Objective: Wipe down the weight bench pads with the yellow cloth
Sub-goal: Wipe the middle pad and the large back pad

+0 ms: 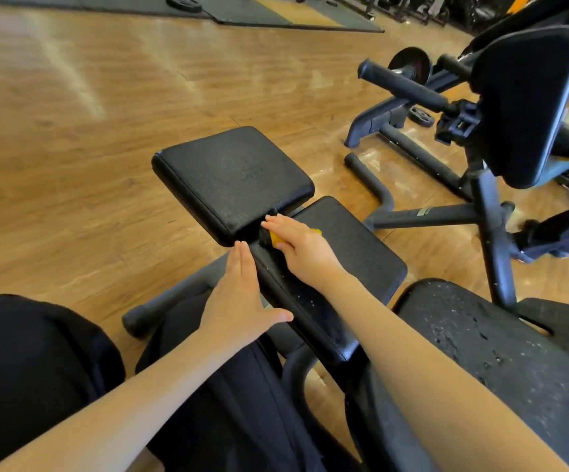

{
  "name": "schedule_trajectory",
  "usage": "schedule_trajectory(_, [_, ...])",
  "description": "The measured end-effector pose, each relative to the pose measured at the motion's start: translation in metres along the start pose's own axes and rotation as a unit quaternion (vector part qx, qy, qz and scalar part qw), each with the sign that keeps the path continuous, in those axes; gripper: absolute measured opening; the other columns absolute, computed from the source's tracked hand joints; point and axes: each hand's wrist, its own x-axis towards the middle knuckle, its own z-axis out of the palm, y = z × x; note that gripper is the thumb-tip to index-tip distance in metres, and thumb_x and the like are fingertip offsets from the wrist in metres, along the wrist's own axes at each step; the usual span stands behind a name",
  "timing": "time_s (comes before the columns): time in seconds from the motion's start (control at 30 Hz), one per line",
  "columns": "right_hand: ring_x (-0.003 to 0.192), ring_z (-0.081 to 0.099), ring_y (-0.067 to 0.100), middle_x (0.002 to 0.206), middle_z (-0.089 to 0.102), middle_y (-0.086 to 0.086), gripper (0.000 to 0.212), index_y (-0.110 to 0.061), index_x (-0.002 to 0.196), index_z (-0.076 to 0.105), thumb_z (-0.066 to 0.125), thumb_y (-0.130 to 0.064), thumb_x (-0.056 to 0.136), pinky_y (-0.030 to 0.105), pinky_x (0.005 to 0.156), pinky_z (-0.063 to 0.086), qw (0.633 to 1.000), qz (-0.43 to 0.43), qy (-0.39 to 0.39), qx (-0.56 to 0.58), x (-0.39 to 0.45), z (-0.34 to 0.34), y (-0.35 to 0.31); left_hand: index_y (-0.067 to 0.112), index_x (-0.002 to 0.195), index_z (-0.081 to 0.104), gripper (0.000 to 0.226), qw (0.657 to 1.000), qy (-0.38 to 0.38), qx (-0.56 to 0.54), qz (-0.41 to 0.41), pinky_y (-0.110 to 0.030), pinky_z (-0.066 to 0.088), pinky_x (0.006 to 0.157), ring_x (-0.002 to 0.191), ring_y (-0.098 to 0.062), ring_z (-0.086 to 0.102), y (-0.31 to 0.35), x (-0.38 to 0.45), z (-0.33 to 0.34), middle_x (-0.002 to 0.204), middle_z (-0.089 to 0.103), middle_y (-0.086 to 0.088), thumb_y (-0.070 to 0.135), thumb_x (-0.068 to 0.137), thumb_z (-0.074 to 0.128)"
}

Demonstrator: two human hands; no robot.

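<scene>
The black weight bench lies in the middle of the head view, with a far pad (232,178) and a longer near pad (347,264). My right hand (301,247) lies flat on the yellow cloth (275,239) and presses it onto the far end of the near pad, close to the gap between the two pads. Only small yellow corners show from under the palm. My left hand (238,294) has straight fingers laid along the left edge of the near pad, its thumb over the top.
A worn black pad (501,362) sits at the lower right. Another black machine with an upright pad (528,103), a padded roller (402,85) and floor bars stands at the right. Bare wooden floor (71,131) spreads to the left. My dark-clothed legs fill the bottom.
</scene>
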Motion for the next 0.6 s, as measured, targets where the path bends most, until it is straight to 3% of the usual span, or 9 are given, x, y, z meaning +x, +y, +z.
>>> schedule_trajectory(0.23, [0.132,0.020,-0.003,0.144,0.035,-0.012,0.047,-0.022,0.135,0.044,0.049,-0.006,0.091,0.012,0.110,0.010,1.000,-0.003,-0.011,0.003,-0.072,-0.009,0.011,0.009,0.146,-0.017,0.126,1.000,-0.011,0.009,0.019,-0.031,0.018,0.114,0.145,-0.016,-0.004,-0.004,-0.001,-0.007,0.157,-0.014,-0.006,0.056,0.069,0.071])
schedule_trajectory(0.4, [0.134,0.022,-0.008,0.139,0.041,-0.011,0.043,-0.020,0.131,0.049,0.041,-0.021,0.088,0.014,0.113,0.011,1.000,0.004,0.001,-0.009,-0.147,-0.015,0.020,0.008,0.146,-0.016,0.123,0.999,-0.008,0.028,0.029,-0.033,0.017,0.116,0.145,-0.019,-0.003,-0.004,-0.002,-0.009,0.158,-0.011,-0.007,0.056,0.072,0.069])
schedule_trajectory(0.5, [0.133,0.022,-0.009,0.136,0.044,-0.009,0.043,-0.017,0.128,0.052,0.042,-0.017,0.086,0.011,0.112,0.010,1.000,0.004,0.021,-0.015,-0.147,-0.013,0.015,0.007,0.146,-0.017,0.123,0.999,-0.009,0.044,0.030,-0.033,0.020,0.115,0.145,-0.020,-0.003,-0.004,-0.002,-0.009,0.157,-0.012,-0.008,0.058,0.072,0.067])
schedule_trajectory(0.6, [0.132,0.023,-0.003,0.136,0.040,-0.013,0.044,-0.019,0.130,0.050,0.050,-0.008,0.087,0.017,0.114,0.009,0.999,0.002,0.033,-0.029,-0.119,-0.004,0.003,0.007,0.145,-0.018,0.123,0.998,-0.011,0.052,0.029,-0.033,0.019,0.115,0.145,-0.020,-0.005,-0.003,0.000,-0.008,0.157,-0.012,-0.008,0.058,0.073,0.066])
